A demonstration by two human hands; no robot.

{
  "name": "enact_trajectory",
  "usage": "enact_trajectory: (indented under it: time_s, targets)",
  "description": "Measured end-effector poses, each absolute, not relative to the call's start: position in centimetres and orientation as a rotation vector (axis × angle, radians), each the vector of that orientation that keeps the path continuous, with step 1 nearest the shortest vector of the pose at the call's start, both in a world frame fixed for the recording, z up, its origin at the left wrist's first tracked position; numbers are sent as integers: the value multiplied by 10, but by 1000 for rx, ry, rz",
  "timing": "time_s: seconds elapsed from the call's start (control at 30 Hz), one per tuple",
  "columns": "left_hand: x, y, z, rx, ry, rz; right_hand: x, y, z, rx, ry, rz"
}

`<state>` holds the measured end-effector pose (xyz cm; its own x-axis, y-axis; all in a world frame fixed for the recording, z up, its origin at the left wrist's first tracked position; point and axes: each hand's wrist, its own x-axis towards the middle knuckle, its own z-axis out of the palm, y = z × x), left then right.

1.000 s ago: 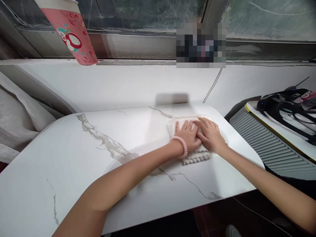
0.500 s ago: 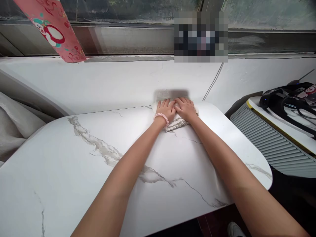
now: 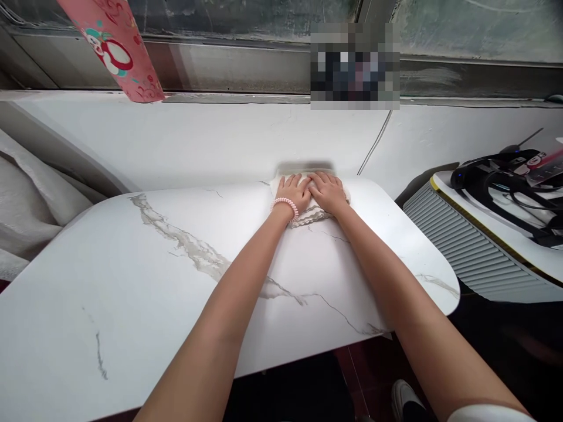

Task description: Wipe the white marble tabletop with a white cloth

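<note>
A small folded white cloth [image 3: 308, 217] with a wavy edge lies at the far edge of the white marble table [image 3: 145, 281], against the white wall. My left hand [image 3: 295, 192], with a pink coil band on the wrist, lies flat on the cloth's left part. My right hand [image 3: 326, 191] presses flat on the cloth right beside it, the fingers of both hands touching. Both arms are stretched far forward. Most of the cloth is hidden under the hands.
A pink paper cup [image 3: 116, 50] stands on the window sill at the upper left. A grey ribbed unit [image 3: 461, 249] with black cables and a headset [image 3: 505, 181] on top stands to the right. Grey fabric [image 3: 30, 199] lies at the left. A shoe [image 3: 407, 398] shows under the table.
Both hands slid the cloth from the right middle of the table away to the far edge by the wall. Over the last half second they barely moved.
</note>
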<state>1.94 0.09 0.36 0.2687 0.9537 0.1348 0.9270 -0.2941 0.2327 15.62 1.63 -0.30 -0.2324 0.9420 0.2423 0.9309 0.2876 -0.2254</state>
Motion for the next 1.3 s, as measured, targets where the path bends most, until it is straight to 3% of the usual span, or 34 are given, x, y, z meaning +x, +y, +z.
enact_trajectory:
  time_s: [0.3,0.8,1.07,1.3]
  targets:
    - [10,-51,5,2526,1742,283,156,-39,-4,-1712,-2330,1]
    - [-10,-223,14,2740,1615,218,159,-209,18,-1452,-2625,-95]
    - [-16,-237,17,2711,1659,179,136,-226,4,-1418,-2559,-109]
    - [-37,-200,25,2468,1690,177,112,-193,4,-1435,-2489,46]
